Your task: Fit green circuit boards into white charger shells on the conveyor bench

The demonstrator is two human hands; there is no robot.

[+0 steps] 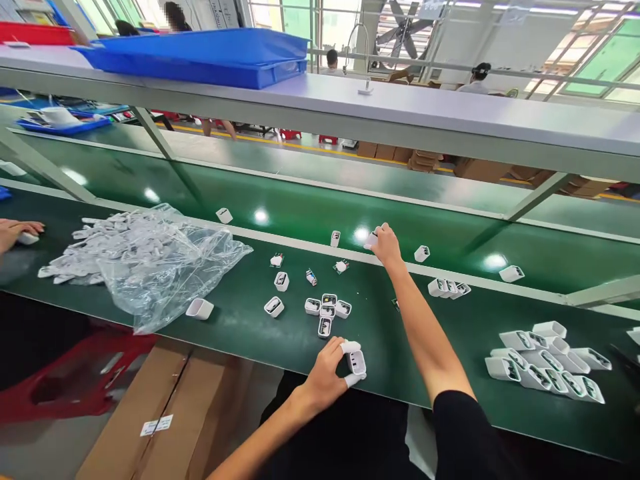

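Note:
At the bench's front edge, my left hand (327, 370) has its thumb and a finger, both with white tips, around a white plug housing (357, 363). The housing's open end faces up and shows dark slots inside. My right hand (388, 247) reaches to the back rail, its fingers closed on another white housing (371, 240) that they partly cover. Between the hands, several filled housings (327, 311) stand in a cross-shaped cluster. Behind them lie small circuit boards with white parts (341, 266) and a loose board (311, 277).
A clear plastic bag (150, 287) with many white pieces lies at left, near another person's hand (17, 233). White housings (547, 360) are grouped at right, with a short row (449, 288) behind. Blue trays (200, 57) sit on the overhead shelf; a carton (165, 407) is below.

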